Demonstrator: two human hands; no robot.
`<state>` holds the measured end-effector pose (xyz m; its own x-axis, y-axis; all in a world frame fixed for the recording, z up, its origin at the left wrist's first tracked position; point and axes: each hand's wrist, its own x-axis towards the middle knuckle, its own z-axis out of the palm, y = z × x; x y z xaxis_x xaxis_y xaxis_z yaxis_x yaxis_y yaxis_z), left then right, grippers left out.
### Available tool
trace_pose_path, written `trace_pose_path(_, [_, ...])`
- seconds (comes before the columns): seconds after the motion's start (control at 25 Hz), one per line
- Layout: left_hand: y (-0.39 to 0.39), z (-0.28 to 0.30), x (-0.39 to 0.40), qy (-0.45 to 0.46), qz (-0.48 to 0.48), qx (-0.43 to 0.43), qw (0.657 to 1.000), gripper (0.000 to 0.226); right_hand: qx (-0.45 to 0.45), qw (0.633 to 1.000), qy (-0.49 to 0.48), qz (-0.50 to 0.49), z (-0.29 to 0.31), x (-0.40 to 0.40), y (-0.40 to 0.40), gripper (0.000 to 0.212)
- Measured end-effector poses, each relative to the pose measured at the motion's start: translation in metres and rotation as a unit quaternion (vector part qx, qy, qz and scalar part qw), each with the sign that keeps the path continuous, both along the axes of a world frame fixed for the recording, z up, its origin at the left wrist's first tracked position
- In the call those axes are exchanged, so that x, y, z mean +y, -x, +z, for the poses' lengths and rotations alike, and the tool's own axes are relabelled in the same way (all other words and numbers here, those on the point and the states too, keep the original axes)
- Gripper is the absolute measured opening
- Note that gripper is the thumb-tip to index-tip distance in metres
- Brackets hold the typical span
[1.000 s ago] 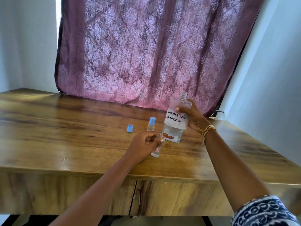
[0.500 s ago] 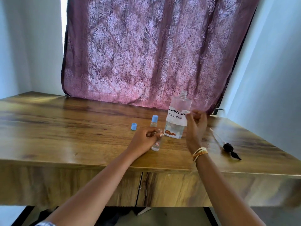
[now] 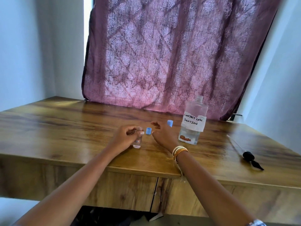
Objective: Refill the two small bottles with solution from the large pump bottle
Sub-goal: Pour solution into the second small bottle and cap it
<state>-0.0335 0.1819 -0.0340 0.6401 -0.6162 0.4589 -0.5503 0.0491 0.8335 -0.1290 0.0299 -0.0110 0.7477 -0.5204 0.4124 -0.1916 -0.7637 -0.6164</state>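
Note:
The large clear bottle [image 3: 193, 123], labelled "contact lens solution", stands uncapped on the wooden table [image 3: 65, 128], partly filled. My left hand [image 3: 125, 137] grips a small uncapped clear bottle [image 3: 137, 142] that rests upright on the table. A loose blue cap [image 3: 148, 130] sits just right of it. My right hand [image 3: 162, 136] hovers open beside that cap, fingers spread, holding nothing. Behind this hand only the blue cap [image 3: 170, 123] of the second small bottle shows; its body is hidden.
The black pump head with its long clear tube [image 3: 244, 152] lies on the table at the right. A purple patterned curtain [image 3: 171, 54] hangs behind the table. The table's front edge runs just under my forearms.
My right hand let go of the large bottle and moved left to the loose blue cap. My left hand carried the small bottle leftward, past the cap.

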Motion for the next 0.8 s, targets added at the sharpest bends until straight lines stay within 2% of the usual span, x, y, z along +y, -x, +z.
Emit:
trace_pose_path(0.16, [-0.007, -0.004, 0.006, 0.010, 0.007, 0.003, 1.000, 0.016, 0.113, 0.989, 0.097, -0.003, -0.005, 0.002, -0.025, 0.033])
trace_pose_path(0.24, [-0.009, -0.006, 0.006, 0.014, 0.005, 0.003, 1.000, 0.016, 0.125, 0.986, 0.109, 0.023, -0.011, 0.001, -0.032, 0.038])
trace_pose_path(0.36, [-0.011, -0.008, 0.006, 0.014, 0.000, 0.021, 1.000, 0.015, 0.113, 0.986, 0.114, 0.033, -0.012, -0.002, -0.036, 0.032])
trace_pose_path(0.44, [-0.011, -0.009, 0.005, 0.013, -0.008, 0.034, 0.999, 0.016, 0.070, 0.994, 0.075, 0.028, -0.007, -0.001, -0.037, 0.026])
trace_pose_path(0.52, [-0.010, -0.009, 0.004, 0.012, -0.010, 0.045, 0.999, 0.019, -0.017, 0.998, -0.042, 0.049, 0.002, 0.005, -0.034, 0.020])
trace_pose_path(0.56, [-0.011, -0.010, 0.003, 0.015, -0.009, 0.052, 0.999, 0.021, -0.068, 0.991, -0.092, 0.063, 0.007, 0.011, -0.030, 0.017])
trace_pose_path(0.68, [-0.014, -0.011, 0.002, 0.026, -0.013, 0.076, 0.997, 0.021, -0.192, 0.967, -0.142, 0.088, 0.024, 0.033, -0.019, 0.005])
trace_pose_path(0.8, [-0.013, -0.011, 0.002, 0.027, -0.015, 0.077, 0.997, 0.014, -0.194, 0.959, -0.168, 0.120, 0.028, 0.040, -0.014, 0.012])
